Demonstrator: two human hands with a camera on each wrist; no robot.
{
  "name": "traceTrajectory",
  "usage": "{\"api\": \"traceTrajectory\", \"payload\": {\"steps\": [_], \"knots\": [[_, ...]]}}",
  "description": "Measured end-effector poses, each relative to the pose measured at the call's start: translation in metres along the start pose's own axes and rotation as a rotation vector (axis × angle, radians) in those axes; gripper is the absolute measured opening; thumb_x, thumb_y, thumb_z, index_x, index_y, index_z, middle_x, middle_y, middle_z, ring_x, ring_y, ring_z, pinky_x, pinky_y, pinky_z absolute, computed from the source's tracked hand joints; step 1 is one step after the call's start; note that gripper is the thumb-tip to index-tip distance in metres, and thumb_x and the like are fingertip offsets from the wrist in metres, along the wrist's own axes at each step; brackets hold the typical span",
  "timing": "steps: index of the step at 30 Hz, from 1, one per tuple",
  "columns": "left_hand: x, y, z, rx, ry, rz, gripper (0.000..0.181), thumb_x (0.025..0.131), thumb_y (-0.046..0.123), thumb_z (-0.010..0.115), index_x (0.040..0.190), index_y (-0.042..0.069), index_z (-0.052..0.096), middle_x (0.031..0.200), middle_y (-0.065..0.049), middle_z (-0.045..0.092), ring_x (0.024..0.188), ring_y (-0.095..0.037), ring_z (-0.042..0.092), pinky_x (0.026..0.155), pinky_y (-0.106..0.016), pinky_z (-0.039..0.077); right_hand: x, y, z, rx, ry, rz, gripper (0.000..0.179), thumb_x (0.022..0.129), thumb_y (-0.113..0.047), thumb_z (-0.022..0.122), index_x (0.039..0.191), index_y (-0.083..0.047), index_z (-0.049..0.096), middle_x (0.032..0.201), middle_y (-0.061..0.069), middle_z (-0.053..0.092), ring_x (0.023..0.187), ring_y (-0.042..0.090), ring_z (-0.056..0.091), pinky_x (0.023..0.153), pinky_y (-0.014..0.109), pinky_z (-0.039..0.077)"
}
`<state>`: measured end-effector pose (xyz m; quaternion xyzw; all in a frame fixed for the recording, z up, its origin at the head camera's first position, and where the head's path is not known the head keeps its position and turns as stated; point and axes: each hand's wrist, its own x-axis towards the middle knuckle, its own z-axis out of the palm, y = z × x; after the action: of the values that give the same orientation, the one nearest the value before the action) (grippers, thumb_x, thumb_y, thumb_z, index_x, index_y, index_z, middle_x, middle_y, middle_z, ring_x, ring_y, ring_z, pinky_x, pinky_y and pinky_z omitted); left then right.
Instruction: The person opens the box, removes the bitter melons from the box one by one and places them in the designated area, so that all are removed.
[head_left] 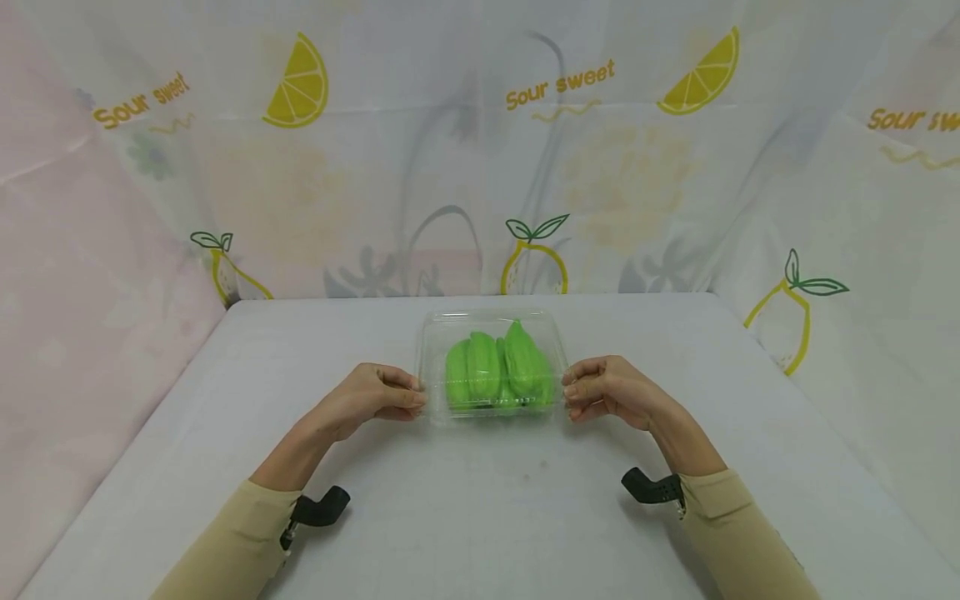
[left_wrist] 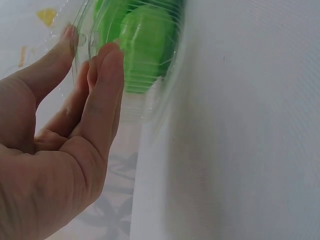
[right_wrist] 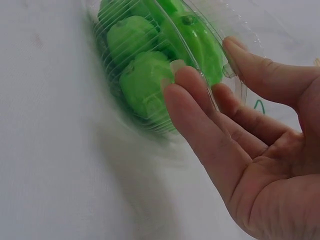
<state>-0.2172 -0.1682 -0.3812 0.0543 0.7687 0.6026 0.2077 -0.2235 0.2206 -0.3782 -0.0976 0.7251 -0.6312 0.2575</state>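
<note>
We saw a clear plastic clamshell box (head_left: 491, 367) lying on the white table (head_left: 480, 500), near its middle and closer to the far edge than to the person; we place everything else from that box. Inside it lay several bright green vegetables (head_left: 497, 371), packed side by side and filling most of the tray, with the lid down over them.

The left hand (head_left: 375, 398) sat at the box's left near corner. In the left wrist view its thumb (left_wrist: 60, 55) lay on the rim's upper side and the fingers (left_wrist: 107, 75) against the side wall below, so we took it as pinching the box's edge lightly. The right hand (head_left: 611, 390) mirrored it at the box's right near corner: in the right wrist view the thumb (right_wrist: 255, 67) rested on the lid's flange and the fingers (right_wrist: 192, 102) pressed the ribbed wall, again a light pinch on the box. Behind the box hung a curtain (head_left: 555, 150) printed with lemons.

We judged the risks to lie in the thin plastic. A hard squeeze from both sides could buckle the walls and bruise the vegetables. Both grips sat at the near edge only, so a lift might tip the far end down, and if the lid was not snapped shut, which we could not tell, the contents could spill out
</note>
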Motion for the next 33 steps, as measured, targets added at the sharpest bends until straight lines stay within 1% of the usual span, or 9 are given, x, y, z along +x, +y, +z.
{"api": "traceTrajectory", "payload": {"steps": [6,9,16,21,25,29,33], "knots": [[0.001,-0.001,-0.002,-0.007,-0.043,0.001,0.032,0.086,0.014,0.077,0.109,-0.003,0.063,0.090,-0.001,0.073,0.082,-0.016,0.073,0.081,-0.034,0.063,-0.001,-0.002,-0.001,-0.031,-0.010,0.009,0.038,0.091,-0.010,0.067,0.118,0.013,0.052,0.082,0.004,0.066,0.071,0.019,0.071,0.078,0.040,0.063],[0.000,-0.001,-0.003,-0.009,-0.062,0.002,0.031,0.086,0.015,0.077,0.109,-0.002,0.063,0.090,0.000,0.073,0.082,-0.016,0.072,0.082,-0.033,0.063,-0.001,-0.003,-0.002,-0.038,-0.020,0.010,0.035,0.092,-0.011,0.067,0.116,0.010,0.053,0.084,0.004,0.066,0.072,0.018,0.070,0.078,0.039,0.063],[0.000,0.000,-0.006,0.011,-0.101,0.014,0.032,0.088,0.017,0.075,0.110,-0.003,0.062,0.094,-0.003,0.070,0.085,-0.017,0.071,0.084,-0.035,0.062,-0.002,-0.005,-0.002,-0.082,-0.036,0.008,0.025,0.093,-0.013,0.067,0.109,0.002,0.056,0.086,0.005,0.064,0.072,0.018,0.069,0.077,0.039,0.063],[0.002,-0.001,-0.008,0.019,-0.115,0.017,0.035,0.089,0.019,0.075,0.112,-0.003,0.061,0.099,-0.007,0.069,0.087,-0.018,0.071,0.085,-0.035,0.062,-0.003,-0.007,-0.002,-0.113,-0.038,0.007,0.019,0.092,-0.015,0.068,0.102,-0.003,0.058,0.086,0.004,0.065,0.074,0.019,0.069,0.078,0.040,0.063],[0.002,-0.002,-0.010,0.022,-0.123,0.016,0.035,0.089,0.020,0.075,0.112,-0.002,0.061,0.101,-0.009,0.068,0.088,-0.018,0.071,0.086,-0.034,0.062,-0.003,-0.009,-0.001,-0.167,-0.023,0.013,0.020,0.092,-0.018,0.069,0.101,-0.004,0.059,0.087,0.004,0.064,0.079,0.023,0.069,0.081,0.043,0.062],[0.002,-0.002,-0.010,0.023,-0.125,0.013,0.034,0.089,0.020,0.075,0.112,-0.001,0.062,0.103,-0.011,0.068,0.088,-0.018,0.070,0.086,-0.034,0.062,-0.005,-0.012,-0.001,-0.254,0.010,0.018,0.022,0.090,-0.021,0.072,0.099,-0.004,0.060,0.088,0.003,0.062,0.081,0.022,0.066,0.080,0.040,0.061],[0.002,-0.001,-0.010,0.025,-0.125,0.011,0.034,0.089,0.022,0.075,0.112,-0.001,0.063,0.104,-0.013,0.067,0.089,-0.018,0.070,0.086,-0.034,0.062,-0.007,-0.015,-0.001,-0.338,0.032,0.010,0.024,0.091,-0.024,0.071,0.099,-0.003,0.062,0.093,0.003,0.061,0.075,0.018,0.057,0.076,0.034,0.056]]}}
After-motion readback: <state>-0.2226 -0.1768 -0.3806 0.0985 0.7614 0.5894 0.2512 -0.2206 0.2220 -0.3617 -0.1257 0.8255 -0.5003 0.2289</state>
